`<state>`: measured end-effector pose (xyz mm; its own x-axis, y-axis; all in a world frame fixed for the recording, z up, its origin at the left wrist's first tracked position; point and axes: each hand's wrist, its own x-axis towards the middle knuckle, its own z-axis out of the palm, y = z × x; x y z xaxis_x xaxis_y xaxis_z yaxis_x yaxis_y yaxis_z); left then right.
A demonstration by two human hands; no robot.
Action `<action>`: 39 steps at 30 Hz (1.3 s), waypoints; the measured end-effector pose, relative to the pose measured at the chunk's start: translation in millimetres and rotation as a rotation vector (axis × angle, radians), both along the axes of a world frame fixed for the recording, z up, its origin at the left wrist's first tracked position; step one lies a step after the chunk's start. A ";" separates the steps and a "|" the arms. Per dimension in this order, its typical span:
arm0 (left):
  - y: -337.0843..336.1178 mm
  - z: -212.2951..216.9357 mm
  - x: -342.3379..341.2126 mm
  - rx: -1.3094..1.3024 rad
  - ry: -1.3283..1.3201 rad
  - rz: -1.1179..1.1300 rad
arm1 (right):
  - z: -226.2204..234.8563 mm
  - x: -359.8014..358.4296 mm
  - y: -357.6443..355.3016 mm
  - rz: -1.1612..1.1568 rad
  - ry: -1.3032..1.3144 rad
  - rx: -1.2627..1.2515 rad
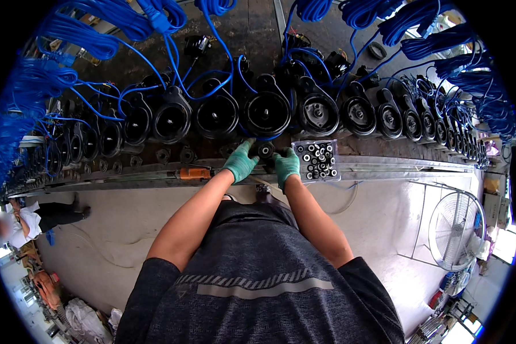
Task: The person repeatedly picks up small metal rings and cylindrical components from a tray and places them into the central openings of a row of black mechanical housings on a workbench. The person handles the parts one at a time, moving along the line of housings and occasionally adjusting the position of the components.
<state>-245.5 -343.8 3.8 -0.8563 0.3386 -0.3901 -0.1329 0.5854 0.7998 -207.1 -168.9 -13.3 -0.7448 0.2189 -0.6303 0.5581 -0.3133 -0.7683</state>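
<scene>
My left hand (pixel 241 162) and my right hand (pixel 287 166), both in green gloves, are at the front edge of the bench. Between their fingertips is a small round black part (pixel 265 151) with a pale ring at its centre; both hands grip it from the sides. Just beyond stands an open round black housing (pixel 267 113) with a metal pin in its middle. Close by my right hand is a clear plastic box (pixel 334 143) holding many small black-and-white ring pieces (pixel 320 159).
Similar black housings (pixel 216 114) line the bench both ways, some with inner discs fitted (pixel 319 113). Coiled blue cables (pixel 86 37) lie behind them. An orange-handled tool (pixel 195 173) rests on the front rail. A large floor fan (pixel 456 230) stands right; another person (pixel 26 221) is far left.
</scene>
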 end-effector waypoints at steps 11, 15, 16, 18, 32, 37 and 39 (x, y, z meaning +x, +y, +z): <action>-4.1 119.4 21.3 0.396 -0.343 0.221 | 113.4 26.6 16.9 0.312 0.368 -0.080; -4.6 105.5 33.1 0.343 -0.145 0.243 | 112.2 30.4 5.1 0.329 0.432 0.100; -1.4 113.7 37.0 0.315 -0.117 0.259 | 111.0 31.3 3.4 0.321 0.424 0.104; 4.1 124.7 45.1 0.290 -0.051 0.282 | 111.0 32.6 1.6 0.310 0.408 0.098; 20.1 135.0 71.5 0.106 0.317 0.181 | 130.5 39.2 -2.2 0.330 0.416 0.270; 19.7 129.7 70.6 0.183 0.107 0.269 | 129.3 35.6 2.0 0.333 0.322 0.033; 17.9 129.0 62.0 0.285 0.081 0.307 | 131.9 33.5 6.9 0.260 0.412 -0.223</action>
<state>-183.5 -325.9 132.8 -0.9583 0.1476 -0.2446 -0.1963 0.2820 0.9391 -173.6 -161.9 118.5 -0.9522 -0.1117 -0.2843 0.3052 -0.3852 -0.8709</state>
